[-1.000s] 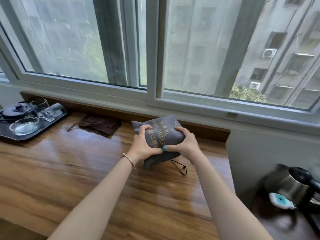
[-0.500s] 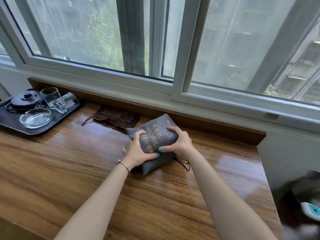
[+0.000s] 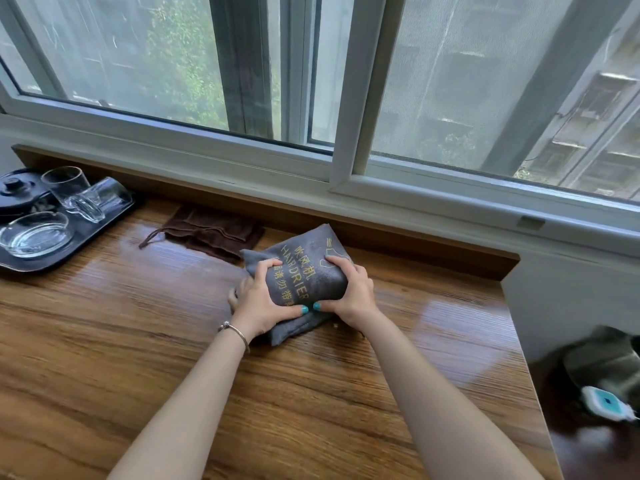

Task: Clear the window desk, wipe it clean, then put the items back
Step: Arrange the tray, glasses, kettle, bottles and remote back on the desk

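Hairdryer pouch (image 3: 304, 271) — soft grey felt, plump — both hands gripping.

Hotel-style guest room: wooden desk (image 3: 138, 341) beneath a sliding window (image 3: 343, 98), black tray (image 3: 86, 233) of glasses (image 3: 65, 185) and teapot (image 3: 15, 194), labelled hairdryer bag (image 3: 304, 271), kettle (image 3: 606, 368) alongside.

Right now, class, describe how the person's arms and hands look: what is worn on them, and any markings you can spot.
Both forearms are bare, with no sleeves in view. The left hand has a thin metal bracelet with a small bead at the wrist. The right hand wears nothing visible. Both thumbnails are painted teal; the other nails cannot be made out.
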The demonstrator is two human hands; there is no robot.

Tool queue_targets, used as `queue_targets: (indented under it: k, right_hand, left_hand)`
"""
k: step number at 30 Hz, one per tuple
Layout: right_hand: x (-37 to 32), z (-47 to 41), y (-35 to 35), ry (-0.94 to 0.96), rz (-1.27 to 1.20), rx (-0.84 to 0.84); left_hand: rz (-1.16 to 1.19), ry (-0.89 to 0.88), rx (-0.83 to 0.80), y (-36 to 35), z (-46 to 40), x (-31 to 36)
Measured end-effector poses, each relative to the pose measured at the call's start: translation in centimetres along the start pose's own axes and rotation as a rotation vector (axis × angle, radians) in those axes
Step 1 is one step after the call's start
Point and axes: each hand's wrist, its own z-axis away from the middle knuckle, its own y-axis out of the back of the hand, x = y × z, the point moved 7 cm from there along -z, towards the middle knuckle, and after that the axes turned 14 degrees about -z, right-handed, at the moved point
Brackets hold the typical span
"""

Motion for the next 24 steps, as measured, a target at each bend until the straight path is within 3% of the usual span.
queue_targets:
  k: [5,11,15,24]
  right_hand:
    - [-0.2,0.4,0.0,-0.01,0.081,-0.035]
    - [-0.6,2.5,0.3,-0.022,0.267,-0.043]
    - [-0.4,3.7,2.2,0.026,0.131,-0.016]
    - [2.6,8.6,13.1,0.066,-0.127,0.131]
  left_hand:
    - [0.006,0.016,-0.016,0.2,0.3,0.1]
    - [-0.171,0.137,0.0,0.7,1.0,1.1]
    - [-0.37,-0.005,0.114,0.8,1.3,6.1]
    - [-0.242,-0.307,0.017,-4.2,3.2,19.5]
